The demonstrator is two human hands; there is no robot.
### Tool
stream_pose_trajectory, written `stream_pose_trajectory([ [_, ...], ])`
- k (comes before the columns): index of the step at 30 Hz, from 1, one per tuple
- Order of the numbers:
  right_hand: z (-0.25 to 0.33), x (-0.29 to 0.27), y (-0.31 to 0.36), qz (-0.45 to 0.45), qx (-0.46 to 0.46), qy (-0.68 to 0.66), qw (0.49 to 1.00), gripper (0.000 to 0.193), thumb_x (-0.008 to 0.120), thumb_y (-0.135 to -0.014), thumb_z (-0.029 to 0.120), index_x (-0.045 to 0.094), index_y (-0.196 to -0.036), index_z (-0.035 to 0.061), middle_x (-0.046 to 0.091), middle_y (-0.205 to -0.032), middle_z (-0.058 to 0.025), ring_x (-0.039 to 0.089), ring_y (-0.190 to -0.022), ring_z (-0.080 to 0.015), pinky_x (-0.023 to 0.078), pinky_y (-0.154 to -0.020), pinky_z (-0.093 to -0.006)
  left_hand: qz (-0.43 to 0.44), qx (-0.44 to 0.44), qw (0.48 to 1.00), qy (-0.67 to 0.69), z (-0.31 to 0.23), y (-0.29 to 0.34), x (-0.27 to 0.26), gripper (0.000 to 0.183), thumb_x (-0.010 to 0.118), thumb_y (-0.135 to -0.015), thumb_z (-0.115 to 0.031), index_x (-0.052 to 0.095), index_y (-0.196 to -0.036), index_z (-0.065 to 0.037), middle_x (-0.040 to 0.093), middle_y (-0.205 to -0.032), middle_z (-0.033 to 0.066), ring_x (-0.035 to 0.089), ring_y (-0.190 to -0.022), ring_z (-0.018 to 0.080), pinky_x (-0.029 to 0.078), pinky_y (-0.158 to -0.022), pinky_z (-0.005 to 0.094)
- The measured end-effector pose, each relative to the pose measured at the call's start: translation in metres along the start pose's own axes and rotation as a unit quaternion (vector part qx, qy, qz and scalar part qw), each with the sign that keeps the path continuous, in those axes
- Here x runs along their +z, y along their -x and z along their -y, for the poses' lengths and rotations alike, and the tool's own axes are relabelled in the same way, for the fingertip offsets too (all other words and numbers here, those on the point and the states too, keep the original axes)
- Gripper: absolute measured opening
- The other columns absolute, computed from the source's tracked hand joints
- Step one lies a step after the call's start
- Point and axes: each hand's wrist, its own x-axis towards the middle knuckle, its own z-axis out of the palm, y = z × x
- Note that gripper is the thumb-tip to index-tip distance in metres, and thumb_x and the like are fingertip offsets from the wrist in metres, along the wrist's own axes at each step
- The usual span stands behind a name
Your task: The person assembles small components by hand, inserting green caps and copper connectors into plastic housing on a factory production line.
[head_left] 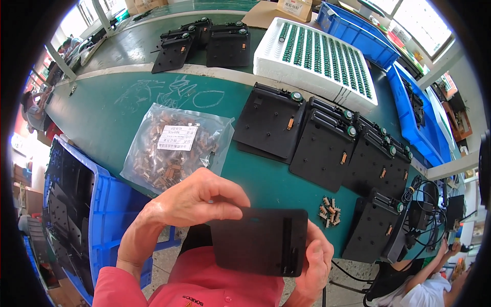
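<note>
A flat black plastic panel [255, 245] with rounded corners is held above my lap, just off the table's near edge. My left hand [202, 197] is closed in a pinch at its upper left edge, near a small slot. Whether a small part sits between those fingertips is hidden. Around the panel's right edge my right hand [316, 261] is wrapped, thumb at the side. A clear plastic bag [215, 123] of small copper-coloured parts lies beyond my left hand. Right of the panel, a small pile of similar loose parts [330, 212] rests on the green table [255, 179].
Several black panels [322, 148] with round green-rimmed pieces lie along the table's right side; more panels [227, 46] stand farther back. A white foam tray [263, 64] holds rows of green-black parts. Blue crates [110, 204] flank the table. Black cables [414, 204] and a co-worker [434, 286] are at right.
</note>
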Motion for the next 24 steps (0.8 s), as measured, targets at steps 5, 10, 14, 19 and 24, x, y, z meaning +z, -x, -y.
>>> stream_pose_trajectory([
  [5, -0.013, -0.01, 0.003, 0.018, -0.031, -0.056, 0.998, 0.073, 0.06, -0.093, 0.041, 0.04, -0.133, -0.0161, 0.057, -0.125, -0.0218, 0.061, -0.109, -0.0261, 0.05, -0.092, -0.037, -0.094, -0.075, 0.984, 0.129, 0.008, 0.012, 0.007, 0.016, 0.068, -0.084, -0.008, 0.068, -0.096, 0.003, 0.067, -0.079, 0.0023, 0.059, -0.073, 0.007, 0.048, -0.065, 0.0256],
  [10, -0.012, -0.005, 0.007, -0.013, -0.037, -0.09, 0.995, 0.078, 0.072, -0.085, 0.033, 0.037, -0.135, -0.0157, 0.057, -0.125, -0.022, 0.061, -0.11, -0.0273, 0.05, -0.094, -0.0407, -0.124, -0.104, 0.962, 0.219, 0.005, 0.019, 0.017, 0.016, 0.068, -0.086, -0.008, 0.069, -0.097, 0.003, 0.068, -0.082, 0.0019, 0.06, -0.076, 0.006, 0.049, -0.068, 0.0227],
  [14, -0.013, -0.001, 0.009, -0.007, -0.059, -0.142, 0.988, 0.084, 0.082, -0.074, 0.022, 0.038, -0.136, -0.0128, 0.057, -0.125, -0.021, 0.061, -0.109, -0.0266, 0.051, -0.093, -0.0398, -0.149, -0.113, 0.916, 0.355, 0.011, 0.028, 0.028, 0.019, 0.068, -0.087, -0.006, 0.068, -0.102, 0.006, 0.07, -0.089, 0.0073, 0.065, -0.082, 0.0109, 0.052, -0.075, 0.0231],
  [19, -0.021, -0.003, 0.007, 0.014, -0.083, -0.035, 0.996, 0.067, 0.064, -0.075, -0.013, 0.042, -0.138, -0.0056, 0.054, -0.128, -0.0161, 0.057, -0.113, -0.0247, 0.05, -0.094, -0.0399, -0.098, -0.145, 0.78, 0.601, 0.021, 0.042, 0.057, 0.029, 0.066, -0.088, -0.007, 0.062, -0.113, 0.007, 0.069, -0.102, 0.0141, 0.068, -0.09, 0.0186, 0.055, -0.082, 0.0302],
  [24, -0.017, 0.007, 0.002, -0.022, -0.117, 0.056, 0.991, 0.056, 0.063, -0.081, -0.009, 0.047, -0.135, -0.0047, 0.05, -0.125, -0.0124, 0.053, -0.113, -0.0204, 0.051, -0.091, -0.0348, 0.108, -0.169, 0.519, 0.831, 0.027, 0.041, 0.098, 0.032, 0.065, -0.09, -0.01, 0.058, -0.118, 0.005, 0.063, -0.096, 0.0061, 0.062, -0.082, 0.016, 0.053, -0.075, 0.0285],
])
